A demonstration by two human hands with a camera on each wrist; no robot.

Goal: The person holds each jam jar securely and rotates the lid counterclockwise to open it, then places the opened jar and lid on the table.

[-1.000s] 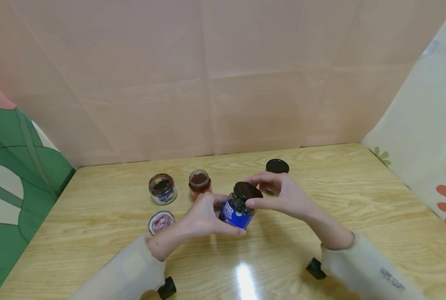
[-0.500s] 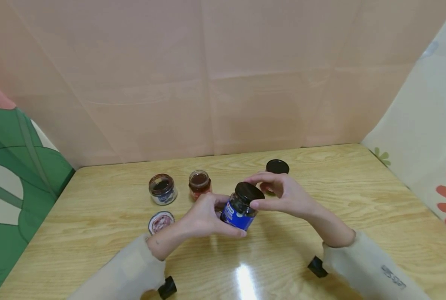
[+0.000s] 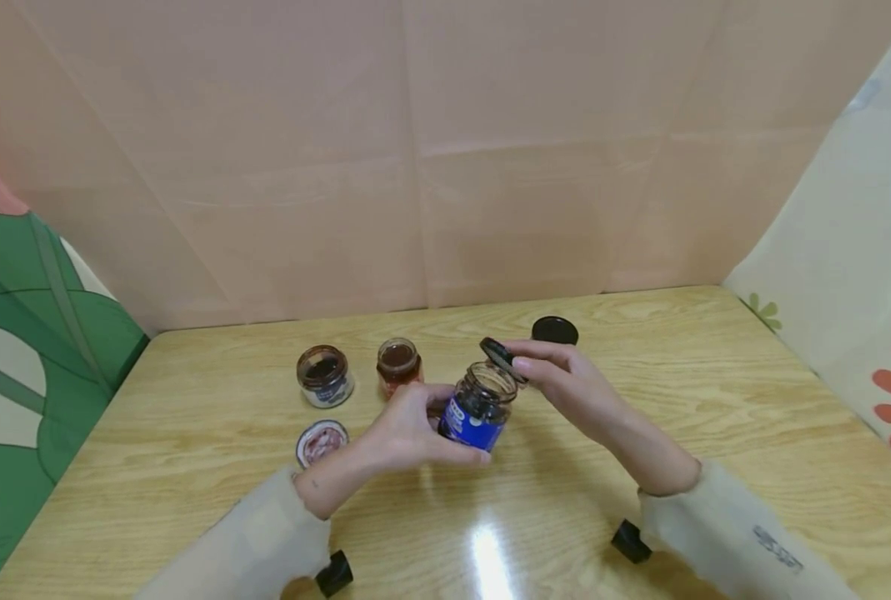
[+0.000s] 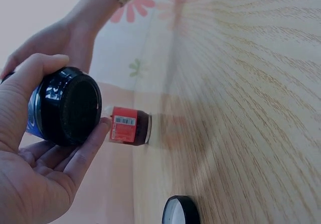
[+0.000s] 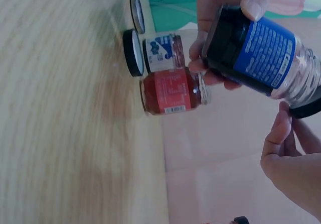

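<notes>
My left hand (image 3: pixel 415 433) grips a glass jar (image 3: pixel 477 421) with a blue label, tilted to the right above the table. Its mouth is uncovered and dark contents show through the glass. In the left wrist view the jar's dark base (image 4: pixel 80 106) faces the camera. My right hand (image 3: pixel 573 387) pinches a black lid (image 3: pixel 499 354) by its edge, tipped up at the jar's rim. The right wrist view shows the blue label (image 5: pixel 266 53) side-on, with the right fingertips (image 5: pixel 283 116) at the lid.
Behind my left hand stand an open white-and-blue-labelled jar (image 3: pixel 327 379) and an open red-labelled jar (image 3: pixel 398 367). A lid (image 3: pixel 322 444) lies inside-up at the left; another black-rimmed lid (image 5: pixel 133 53) lies near it. A black-capped jar (image 3: pixel 554 331) is at the back right, partly hidden.
The black lid, earlier sitting on the blue-labelled jar, has come off and tipped up in my right hand, exposing the jar's mouth. The left hand has barely moved.
</notes>
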